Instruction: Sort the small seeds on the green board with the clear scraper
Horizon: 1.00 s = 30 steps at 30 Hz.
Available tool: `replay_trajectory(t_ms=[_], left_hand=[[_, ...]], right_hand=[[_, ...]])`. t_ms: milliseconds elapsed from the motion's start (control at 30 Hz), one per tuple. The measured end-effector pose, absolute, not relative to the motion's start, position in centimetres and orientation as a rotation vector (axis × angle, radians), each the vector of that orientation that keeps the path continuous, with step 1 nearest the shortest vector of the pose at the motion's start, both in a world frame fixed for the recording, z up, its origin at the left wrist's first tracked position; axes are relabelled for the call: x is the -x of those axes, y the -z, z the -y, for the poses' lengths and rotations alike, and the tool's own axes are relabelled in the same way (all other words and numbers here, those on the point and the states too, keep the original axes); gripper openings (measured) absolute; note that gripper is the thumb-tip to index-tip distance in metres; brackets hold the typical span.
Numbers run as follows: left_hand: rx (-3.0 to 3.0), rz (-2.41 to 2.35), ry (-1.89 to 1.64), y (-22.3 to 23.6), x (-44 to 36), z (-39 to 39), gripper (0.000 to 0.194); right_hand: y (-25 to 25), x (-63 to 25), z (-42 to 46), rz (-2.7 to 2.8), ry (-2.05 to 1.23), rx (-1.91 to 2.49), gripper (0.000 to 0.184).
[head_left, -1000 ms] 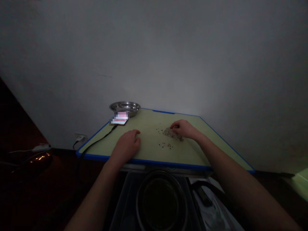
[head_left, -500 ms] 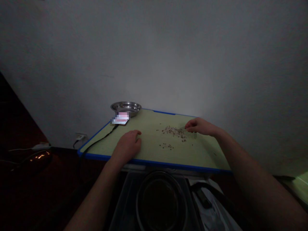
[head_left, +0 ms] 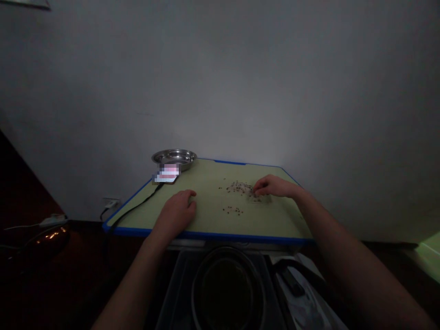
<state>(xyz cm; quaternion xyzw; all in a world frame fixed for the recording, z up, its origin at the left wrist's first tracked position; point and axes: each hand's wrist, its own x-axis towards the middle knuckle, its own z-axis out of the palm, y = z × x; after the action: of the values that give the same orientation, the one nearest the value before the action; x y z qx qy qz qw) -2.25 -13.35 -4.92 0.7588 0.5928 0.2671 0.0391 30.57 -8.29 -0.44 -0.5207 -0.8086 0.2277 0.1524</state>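
My left hand [head_left: 176, 210] lies on the left part of the pale green tabletop [head_left: 206, 220], fingers slightly bent and thumb apart, holding nothing. On the right, my right hand [head_left: 273, 186] pinches a clear see-through piece [head_left: 263, 199] low over the table; its exact kind is hard to make out in the dim light. Small dark beads or seeds [head_left: 237, 187] lie loosely heaped just left of those fingertips, and some show at the clear piece. A smaller scatter of the same bits [head_left: 233, 211] sits nearer the front edge.
A shiny steel bowl [head_left: 174, 158] stands at the back left corner, with a lit phone [head_left: 167, 174] before it and a black strap [head_left: 137, 204] running off the edge. Below the table's blue rim is a dark round pot or lid [head_left: 227, 293]. A grey wall [head_left: 240, 91] rises behind.
My right hand has moved left and slightly down to the heap, the clear piece moving with it. My left hand stays in place on the table; the view has shifted a little.
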Motion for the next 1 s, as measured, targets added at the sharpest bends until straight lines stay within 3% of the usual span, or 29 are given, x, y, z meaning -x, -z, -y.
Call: replay_trajectory(t_ms=[200,567,1000], left_hand=[[-2.333,-1.801,-0.832,5.0,2.3,13.2,0.035],[-2.34,-1.812,-0.846,5.0,2.2,13.3,0.035],[-2.34,-1.802,-0.851,5.1,2.3,13.4,0.036]], right_hand=[[0.4,-27.1,6.9,2.239,-0.543,1.462,0.017],[0.6,-23.5,9.0,2.35,-0.656,1.33,0.02],[0.6,-24.8,10.1,2.223,-0.485,1.373,0.016]])
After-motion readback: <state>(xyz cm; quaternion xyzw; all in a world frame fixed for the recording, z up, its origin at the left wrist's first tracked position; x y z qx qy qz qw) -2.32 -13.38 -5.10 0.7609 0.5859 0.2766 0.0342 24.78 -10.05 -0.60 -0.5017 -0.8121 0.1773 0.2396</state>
